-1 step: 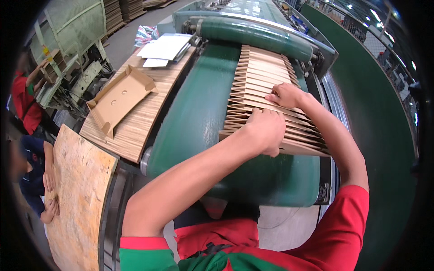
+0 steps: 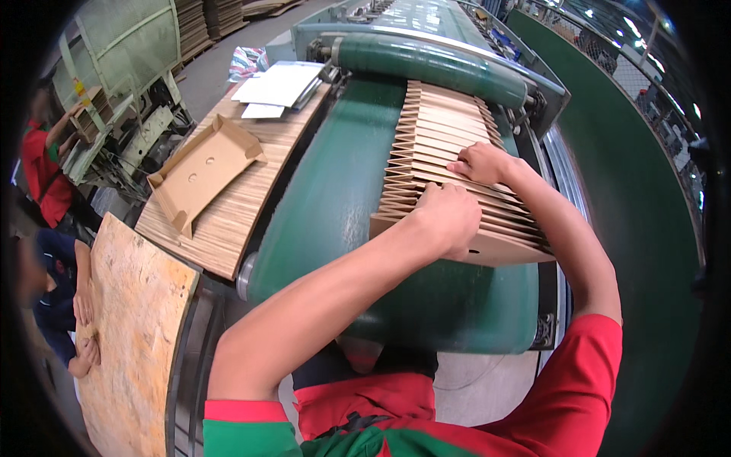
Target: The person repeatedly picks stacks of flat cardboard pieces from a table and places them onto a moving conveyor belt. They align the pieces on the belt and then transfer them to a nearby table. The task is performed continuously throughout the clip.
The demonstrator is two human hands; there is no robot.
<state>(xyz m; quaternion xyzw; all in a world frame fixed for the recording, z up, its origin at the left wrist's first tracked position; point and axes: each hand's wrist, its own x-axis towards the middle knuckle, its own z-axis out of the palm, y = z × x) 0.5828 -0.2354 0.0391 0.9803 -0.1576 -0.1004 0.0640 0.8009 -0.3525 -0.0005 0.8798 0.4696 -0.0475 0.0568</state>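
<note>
A long row of brown folded cardboard trays [image 2: 449, 122], packed upright one against another, runs along the green conveyor belt [image 2: 327, 183]. My left hand [image 2: 449, 217] is closed over the top edges at the near end of the row, its fingertips hidden among the cardboard. Just beyond it and to the right, my right hand [image 2: 483, 162] has its fingers curled down on the upper edges of trays further along. The nearest tray shows its flat face toward me, with a small dark hole below my left hand.
A single open cardboard tray [image 2: 204, 171] lies on a wood-grain side table [image 2: 217, 247], with white sheets [image 2: 278, 84] behind it. A green roller [image 2: 430, 61] crosses the belt's far end. Two people are at the left, one with hands on a plywood board [image 2: 129, 320].
The nearest tray's face has tipped to show more of itself, and its hole has come into sight. Both hands stay almost where they were.
</note>
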